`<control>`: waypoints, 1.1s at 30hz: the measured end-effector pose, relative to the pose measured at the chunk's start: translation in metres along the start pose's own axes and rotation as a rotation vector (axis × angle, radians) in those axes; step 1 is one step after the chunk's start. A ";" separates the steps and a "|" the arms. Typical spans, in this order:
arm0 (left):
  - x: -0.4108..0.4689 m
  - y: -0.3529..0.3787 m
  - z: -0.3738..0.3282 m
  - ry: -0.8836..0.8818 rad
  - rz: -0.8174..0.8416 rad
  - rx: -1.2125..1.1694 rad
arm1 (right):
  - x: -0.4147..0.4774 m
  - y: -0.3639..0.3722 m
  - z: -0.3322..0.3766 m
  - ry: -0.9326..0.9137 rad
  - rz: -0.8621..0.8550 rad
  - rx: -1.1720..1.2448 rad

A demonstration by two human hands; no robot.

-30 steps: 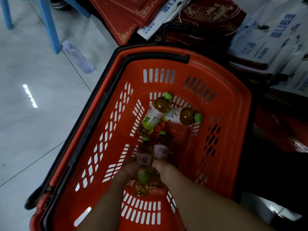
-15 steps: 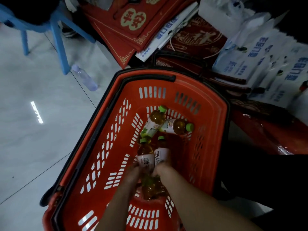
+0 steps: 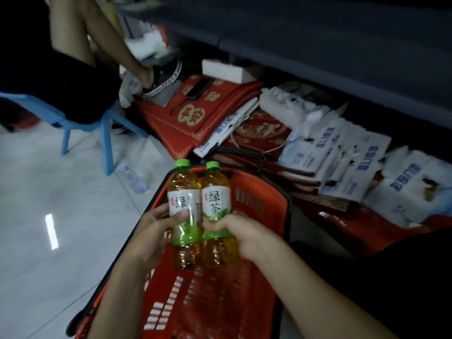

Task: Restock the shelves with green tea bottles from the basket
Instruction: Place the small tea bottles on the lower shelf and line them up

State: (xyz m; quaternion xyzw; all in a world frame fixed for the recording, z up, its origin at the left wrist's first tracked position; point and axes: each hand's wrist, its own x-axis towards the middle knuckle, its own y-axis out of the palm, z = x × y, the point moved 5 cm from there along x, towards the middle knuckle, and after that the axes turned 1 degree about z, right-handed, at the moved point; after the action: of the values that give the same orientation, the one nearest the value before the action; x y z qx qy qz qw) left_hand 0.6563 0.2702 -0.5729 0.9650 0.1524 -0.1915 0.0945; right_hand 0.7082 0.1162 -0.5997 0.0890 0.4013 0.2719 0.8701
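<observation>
Left hand (image 3: 156,231) wraps left green-capped clear plastic tea bottle (image 3: 184,209), right hand (image 3: 242,231) wraps right matching bottle (image 3: 216,206). Both upright, touching, above slotted red plastic basket (image 3: 256,199). Glossy tile floor (image 3: 73,192) open left of basket; white printed plastic bags (image 3: 354,172) crowd beyond its far rim.

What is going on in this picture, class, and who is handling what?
A person is holding two green tea bottles upright, side by side and touching, above a red basket that stands on the floor. The left hand grips the left bottle and the right hand grips the right bottle. Neither bottle is on a shelf yet. Nearby, a clear bottle lies on the floor beside a blue stool.
</observation>
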 end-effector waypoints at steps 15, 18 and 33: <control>-0.020 0.283 -0.143 0.498 0.421 -0.065 | -0.236 -0.168 0.169 -0.718 -0.220 -0.159; -0.018 0.350 -0.155 0.552 0.516 -0.036 | -0.282 -0.216 0.186 -0.843 -0.407 -0.216; -0.017 0.554 -0.122 0.677 0.743 0.017 | -0.361 -0.365 0.175 -1.260 -1.047 -0.200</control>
State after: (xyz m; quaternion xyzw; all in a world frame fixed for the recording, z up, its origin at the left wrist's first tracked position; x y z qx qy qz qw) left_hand 0.8662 -0.2236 -0.3865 0.9627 -0.1812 0.1778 0.0935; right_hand 0.7939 -0.3744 -0.3854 -0.0516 -0.1983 -0.2355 0.9500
